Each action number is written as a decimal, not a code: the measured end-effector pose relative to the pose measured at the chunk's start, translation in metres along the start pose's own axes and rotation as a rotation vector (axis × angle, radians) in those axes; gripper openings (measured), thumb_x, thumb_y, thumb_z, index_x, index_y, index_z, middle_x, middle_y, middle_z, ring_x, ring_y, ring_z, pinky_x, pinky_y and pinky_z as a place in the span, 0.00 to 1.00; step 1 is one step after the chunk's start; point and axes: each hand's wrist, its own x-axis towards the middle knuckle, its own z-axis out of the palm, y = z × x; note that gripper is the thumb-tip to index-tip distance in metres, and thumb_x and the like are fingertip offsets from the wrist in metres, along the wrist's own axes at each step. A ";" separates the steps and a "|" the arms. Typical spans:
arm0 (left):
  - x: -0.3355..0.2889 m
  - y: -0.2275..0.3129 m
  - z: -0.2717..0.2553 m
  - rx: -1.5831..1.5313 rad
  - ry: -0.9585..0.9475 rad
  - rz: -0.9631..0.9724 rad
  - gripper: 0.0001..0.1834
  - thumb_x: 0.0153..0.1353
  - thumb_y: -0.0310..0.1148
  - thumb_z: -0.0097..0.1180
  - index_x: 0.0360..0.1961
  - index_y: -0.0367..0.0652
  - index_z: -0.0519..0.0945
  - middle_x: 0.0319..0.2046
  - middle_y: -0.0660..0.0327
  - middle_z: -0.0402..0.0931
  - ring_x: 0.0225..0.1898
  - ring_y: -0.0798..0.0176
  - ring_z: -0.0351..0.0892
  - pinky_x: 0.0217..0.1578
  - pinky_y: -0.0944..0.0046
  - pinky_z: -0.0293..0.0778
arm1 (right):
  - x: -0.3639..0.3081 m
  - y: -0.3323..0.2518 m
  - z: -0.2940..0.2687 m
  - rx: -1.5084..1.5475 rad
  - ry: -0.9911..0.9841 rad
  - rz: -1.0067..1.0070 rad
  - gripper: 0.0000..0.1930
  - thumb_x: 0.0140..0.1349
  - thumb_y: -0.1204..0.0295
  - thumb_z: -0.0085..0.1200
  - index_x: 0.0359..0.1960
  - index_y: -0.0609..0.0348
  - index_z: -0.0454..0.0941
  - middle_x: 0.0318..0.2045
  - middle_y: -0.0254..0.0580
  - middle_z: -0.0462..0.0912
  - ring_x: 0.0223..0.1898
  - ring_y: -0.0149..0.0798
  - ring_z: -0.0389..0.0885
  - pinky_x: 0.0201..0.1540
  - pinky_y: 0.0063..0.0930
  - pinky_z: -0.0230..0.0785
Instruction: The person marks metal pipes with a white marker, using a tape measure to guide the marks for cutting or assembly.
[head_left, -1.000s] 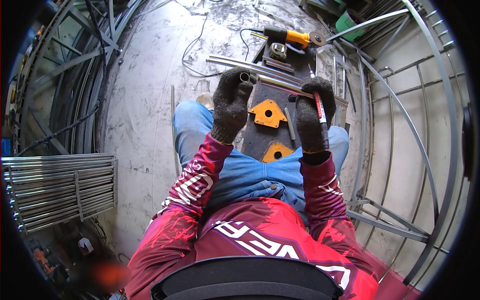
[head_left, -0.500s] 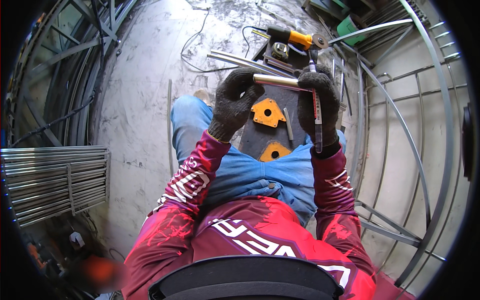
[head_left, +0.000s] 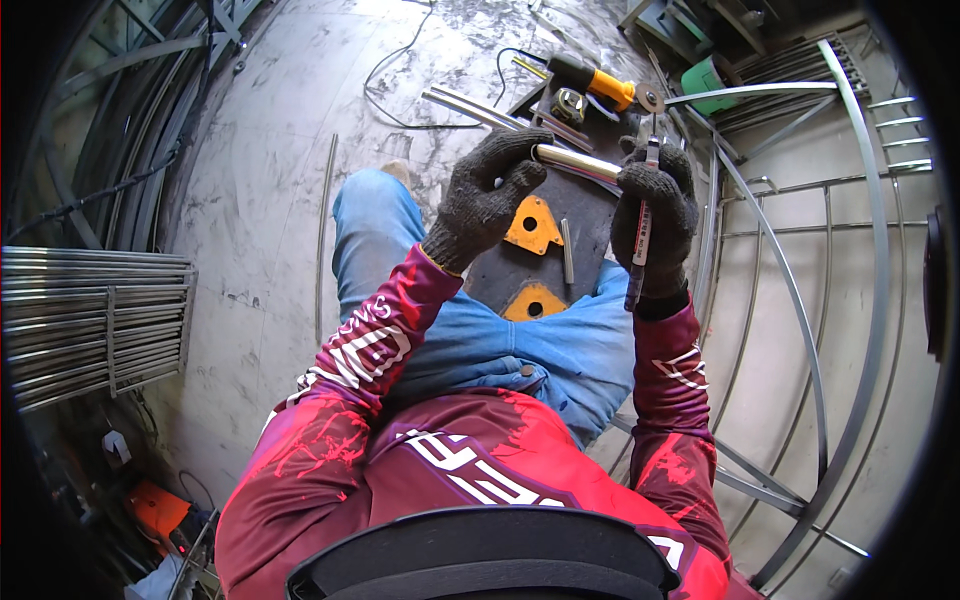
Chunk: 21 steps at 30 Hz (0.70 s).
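A short shiny metal tube (head_left: 580,162) spans between my two hands, its right end slightly lower than its left. My left hand (head_left: 485,195), in a dark knit glove, is closed at the tube's left end, fingers along the far side and thumb below. At the other end my right hand (head_left: 655,210), gloved alike, grips the tube and also a slim marker pen (head_left: 641,235) that stands lengthwise across the palm. Below the tube, two yellow-orange magnetic welding squares (head_left: 534,225) and a short metal piece (head_left: 568,250) lie on a dark board (head_left: 488,272) between my legs.
A yellow-and-black angle grinder (head_left: 600,82) with a disc and a tape measure (head_left: 568,105) lie beyond my hands. Longer metal tubes (head_left: 470,108) rest nearby. Metal frames (head_left: 880,270) stand at right; a barred rack (head_left: 95,325) is at left. A cable (head_left: 375,85) crosses the floor.
The whole view has shifted a little. Both hands keep the tube and the pen, and the tube now slopes down more toward the right hand.
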 end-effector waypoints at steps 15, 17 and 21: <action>0.008 0.004 -0.010 -0.252 -0.057 -0.197 0.18 0.66 0.24 0.59 0.57 0.37 0.77 0.50 0.58 0.79 0.50 0.66 0.78 0.52 0.65 0.77 | 0.019 0.005 0.001 0.025 -0.105 -0.040 0.08 0.59 0.82 0.53 0.35 0.54 0.78 0.36 0.45 0.80 0.39 0.49 0.80 0.44 0.39 0.74; 0.008 0.004 -0.011 -0.255 -0.049 -0.210 0.18 0.66 0.24 0.59 0.57 0.37 0.77 0.50 0.57 0.79 0.50 0.65 0.79 0.52 0.65 0.77 | 0.021 0.004 -0.001 0.081 -0.140 -0.009 0.06 0.59 0.80 0.54 0.35 0.54 0.78 0.36 0.44 0.80 0.40 0.49 0.80 0.44 0.39 0.74; 0.008 0.006 -0.013 -0.274 -0.048 -0.245 0.18 0.66 0.24 0.59 0.57 0.36 0.77 0.50 0.56 0.80 0.49 0.65 0.79 0.53 0.65 0.77 | 0.027 -0.007 -0.002 0.132 -0.188 0.108 0.12 0.51 0.82 0.63 0.35 0.55 0.78 0.35 0.42 0.80 0.39 0.47 0.80 0.43 0.37 0.74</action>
